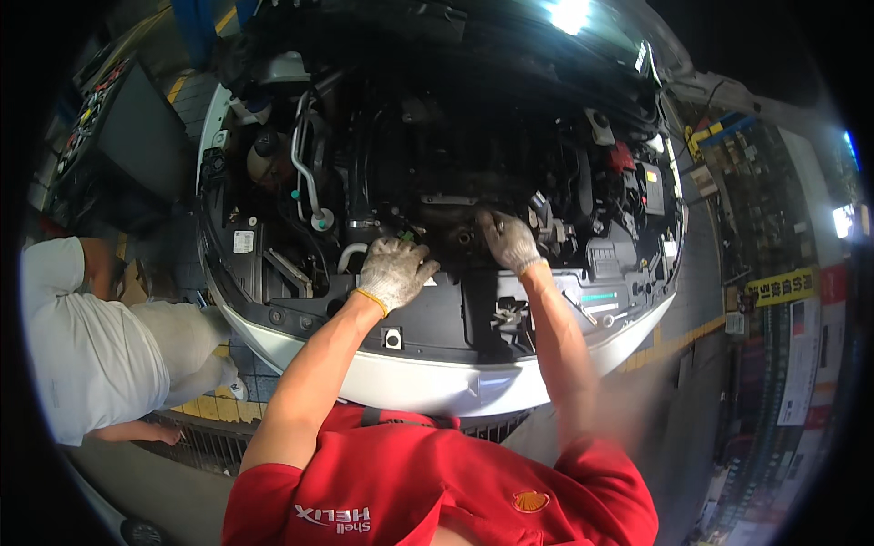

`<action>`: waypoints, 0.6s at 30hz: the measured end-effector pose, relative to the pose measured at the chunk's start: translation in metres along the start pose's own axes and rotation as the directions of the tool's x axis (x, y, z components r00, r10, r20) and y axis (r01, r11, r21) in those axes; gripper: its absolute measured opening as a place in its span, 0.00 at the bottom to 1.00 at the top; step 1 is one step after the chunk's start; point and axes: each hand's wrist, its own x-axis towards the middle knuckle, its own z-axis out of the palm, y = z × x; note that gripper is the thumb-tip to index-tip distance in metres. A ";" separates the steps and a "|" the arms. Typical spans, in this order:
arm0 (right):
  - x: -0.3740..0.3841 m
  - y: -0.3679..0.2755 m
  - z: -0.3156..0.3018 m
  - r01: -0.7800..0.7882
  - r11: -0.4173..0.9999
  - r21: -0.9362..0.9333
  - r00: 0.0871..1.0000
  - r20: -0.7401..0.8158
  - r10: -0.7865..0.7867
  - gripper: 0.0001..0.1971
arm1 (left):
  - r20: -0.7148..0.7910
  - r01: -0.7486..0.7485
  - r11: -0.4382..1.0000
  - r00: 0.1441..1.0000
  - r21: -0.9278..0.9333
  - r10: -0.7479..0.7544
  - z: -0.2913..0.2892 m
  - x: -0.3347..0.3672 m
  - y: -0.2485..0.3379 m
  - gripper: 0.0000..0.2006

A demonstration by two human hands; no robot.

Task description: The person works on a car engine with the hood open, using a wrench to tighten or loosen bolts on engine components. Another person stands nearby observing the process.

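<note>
Both my hands wear dirty white knit gloves and reach into the open engine bay of a white car. My left hand (pixel 394 272) lies over the rear edge of the black front cover panel (pixel 428 320), thumb apart from the fingers. Beside its fingertips shows a small greenish part, too small to name. My right hand (pixel 511 242) is lower in the bay, next to a metal engine part (pixel 446 215) with a round opening. Its fingertips are in shadow, and whether they grip anything is hidden. A grey cylindrical part (pixel 541 206) stands just right of it.
Small tools or loose parts (pixel 512 316) lie on the panel's right side. The car battery (pixel 652 189) sits at the right of the bay. A person in light clothes (pixel 96 341) bends at the left, near a dark tool cabinet (pixel 137 136). Stocked shelves (pixel 760 191) line the right.
</note>
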 end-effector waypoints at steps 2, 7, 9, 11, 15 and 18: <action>0.023 -0.014 -0.007 -0.005 0.997 0.073 1.000 -0.008 0.005 0.36 | -0.026 -0.002 1.000 1.000 0.010 0.002 -0.001 0.000 -0.001 0.21; 0.076 -0.003 -0.017 -0.232 0.972 -0.026 0.955 0.181 0.233 0.33 | -0.012 -0.111 0.991 0.994 0.075 0.112 0.007 0.006 -0.001 0.17; 0.074 0.005 -0.008 -0.244 0.970 -0.012 0.964 0.104 0.244 0.32 | -0.019 -0.111 0.988 0.993 0.103 0.114 0.011 0.010 -0.002 0.15; 0.043 -0.001 0.008 -0.115 0.980 0.164 0.993 -0.013 0.119 0.32 | -0.034 -0.087 0.991 0.995 0.104 0.091 0.015 0.003 -0.011 0.15; -0.067 -0.018 0.024 0.149 0.987 -0.060 0.988 0.049 -0.146 0.14 | 0.018 -0.011 1.000 1.000 0.005 0.011 0.001 0.003 -0.003 0.24; -0.066 -0.016 0.013 0.200 0.980 0.007 0.979 0.041 -0.200 0.15 | -0.040 -0.059 0.998 0.997 0.018 0.060 0.009 0.001 -0.004 0.23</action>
